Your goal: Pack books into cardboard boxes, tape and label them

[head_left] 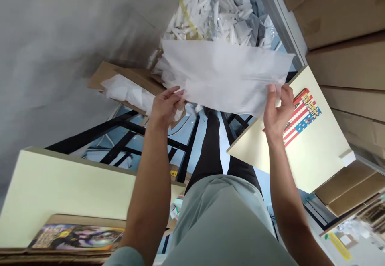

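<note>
A thin white sheet (222, 75), slightly see-through like packing paper or a soft plastic bag, stretches between my two hands. My left hand (169, 105) pinches its lower left corner. At the right end, my right hand (279, 107) grips the edge between thumb and fingers. Left of my left hand stands an open cardboard box (132, 75) with white sheets (129, 91) in it. Beneath my right hand, a printed item (306, 115) with stars and red stripes lies on a pale yellow tabletop (319, 158).
A heap of crumpled white scraps (216, 13) lies beyond the sheet. Cardboard boxes (345, 49) are stacked along the right. At lower left, a colourful printed box (78, 237) rests by another pale tabletop (75, 186). Black metal legs (120, 131) stand below on the left.
</note>
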Tool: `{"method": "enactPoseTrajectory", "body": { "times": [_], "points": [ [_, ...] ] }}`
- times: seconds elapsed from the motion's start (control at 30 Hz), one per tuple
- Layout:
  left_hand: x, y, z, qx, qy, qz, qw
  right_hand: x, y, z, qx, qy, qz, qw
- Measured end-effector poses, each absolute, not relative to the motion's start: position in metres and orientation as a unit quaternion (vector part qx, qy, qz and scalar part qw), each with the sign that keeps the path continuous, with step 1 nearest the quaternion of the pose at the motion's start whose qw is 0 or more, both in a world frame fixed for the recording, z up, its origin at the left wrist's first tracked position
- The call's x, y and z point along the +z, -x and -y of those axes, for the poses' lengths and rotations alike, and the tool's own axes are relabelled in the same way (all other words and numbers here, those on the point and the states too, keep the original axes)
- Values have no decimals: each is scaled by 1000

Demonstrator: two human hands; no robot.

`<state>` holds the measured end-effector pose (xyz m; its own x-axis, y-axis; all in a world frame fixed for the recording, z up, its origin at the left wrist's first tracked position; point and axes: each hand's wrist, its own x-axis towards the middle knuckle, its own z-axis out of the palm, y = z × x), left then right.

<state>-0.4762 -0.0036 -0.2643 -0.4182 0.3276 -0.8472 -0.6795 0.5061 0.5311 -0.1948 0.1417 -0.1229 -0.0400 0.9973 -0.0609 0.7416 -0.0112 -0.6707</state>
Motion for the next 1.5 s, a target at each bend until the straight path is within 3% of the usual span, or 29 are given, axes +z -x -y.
{"method": "enactPoseTrajectory", "body": {
  "times": [0.1, 0.3, 0.5, 0.6, 0.7, 0.83, 0.9, 1.13, 1.3, 1.5],
  "points": [
    [-266, 484, 4, 479, 116, -700, 517, -114, 199, -134, 312, 657, 649, 223],
    [-250, 455, -22, 477, 33, -644, 598, -67, 192, -111, 314, 683, 614, 242],
    [-195, 373, -72, 425, -102, -577, 690, -24, 115, -80, 246, 740, 562, 277],
    [-155, 320, -79, 390, -230, -646, 615, -27, 49, -58, 199, 797, 504, 266],
    [-129, 260, -73, 321, -366, -725, 487, -46, -24, -35, 147, 844, 477, 200],
    [-124, 177, -63, 225, -506, -732, 397, -78, -115, -2, 133, 887, 437, 69],
    [-127, 139, -60, 199, -547, -713, 391, -89, -154, 15, 149, 899, 410, 45],
    [-146, 43, -52, 143, -611, -697, 347, -105, -251, 58, 151, 903, 377, 137],
    [-153, 19, -44, 140, -601, -734, 284, -121, -299, 66, 142, 905, 384, 114],
    [-140, -6, -22, 210, -676, -670, 223, -131, -278, 53, 82, 842, 510, 155]
  ]
}}
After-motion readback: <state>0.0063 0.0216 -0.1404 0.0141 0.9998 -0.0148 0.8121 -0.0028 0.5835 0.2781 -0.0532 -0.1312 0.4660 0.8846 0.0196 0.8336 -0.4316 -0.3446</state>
